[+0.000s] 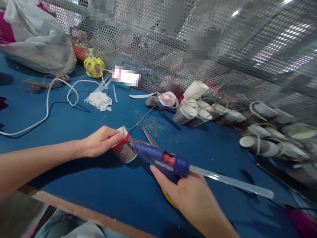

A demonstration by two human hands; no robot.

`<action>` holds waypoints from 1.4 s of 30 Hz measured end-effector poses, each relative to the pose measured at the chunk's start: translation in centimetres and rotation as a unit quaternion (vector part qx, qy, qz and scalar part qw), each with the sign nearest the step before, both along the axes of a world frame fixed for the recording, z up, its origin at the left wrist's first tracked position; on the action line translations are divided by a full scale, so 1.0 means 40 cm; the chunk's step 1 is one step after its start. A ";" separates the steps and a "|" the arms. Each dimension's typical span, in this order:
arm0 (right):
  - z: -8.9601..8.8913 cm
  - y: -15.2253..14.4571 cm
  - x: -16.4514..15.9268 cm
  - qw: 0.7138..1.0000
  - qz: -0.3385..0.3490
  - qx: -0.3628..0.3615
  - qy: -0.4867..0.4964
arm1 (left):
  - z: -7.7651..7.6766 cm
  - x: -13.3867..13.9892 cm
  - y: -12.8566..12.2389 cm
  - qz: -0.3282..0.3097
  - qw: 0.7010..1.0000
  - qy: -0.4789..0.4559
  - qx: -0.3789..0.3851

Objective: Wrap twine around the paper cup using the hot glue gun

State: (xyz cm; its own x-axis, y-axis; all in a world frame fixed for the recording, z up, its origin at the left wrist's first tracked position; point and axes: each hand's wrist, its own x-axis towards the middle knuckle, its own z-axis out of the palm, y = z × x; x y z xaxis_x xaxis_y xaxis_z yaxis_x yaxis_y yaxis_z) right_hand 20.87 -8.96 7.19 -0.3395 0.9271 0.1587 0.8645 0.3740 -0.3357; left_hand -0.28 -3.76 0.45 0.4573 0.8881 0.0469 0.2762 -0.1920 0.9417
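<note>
At the center of the frame, a person's left hand (100, 143) is pinching a small cup (127, 154), the thumb pressing along its white rim and red band while the other fingers are hiding mostly behind it. The cup is tilting on its side, its grayish, rough-looking wall pointing toward the lower right, beyond the fingertips. The right hand (193, 197) is wrapping around the grip of a smooth blue plastic glue gun (155, 154), its thumb stretching beneath the barrel. The nozzle is pointing at the cup beside the red band; whether it is touching is hard to tell. A cloudy, rod-shaped glue stick (233, 181) is jutting from the gun's back toward the right of the frame. Pointed metal scissors (149, 136) are lying partly under the gun on the matte blue table (84, 186). Ribbed white paper cups (196, 89) are standing nested at upper right of center, and a crinkled plastic bag (43, 36) is bulging at upper left.
</note>
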 end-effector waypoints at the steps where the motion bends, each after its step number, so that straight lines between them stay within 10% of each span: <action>1: 0.003 -0.002 -0.004 1.000 0.003 0.002 -0.007 | 0.000 0.000 0.000 -0.003 1.000 -0.007 -0.003; 18: -0.007 -0.004 -0.006 0.999 -0.007 -0.019 0.030 | -0.002 0.000 -0.001 0.000 1.000 -0.020 -0.008; 38: -0.031 0.058 0.024 0.952 -0.049 -0.222 0.203 | -0.004 -0.001 0.000 -0.001 1.000 0.003 0.018; 42: -0.047 0.118 0.073 0.947 -0.163 -0.111 0.255 | -0.001 -0.002 -0.001 -0.010 0.999 0.016 0.038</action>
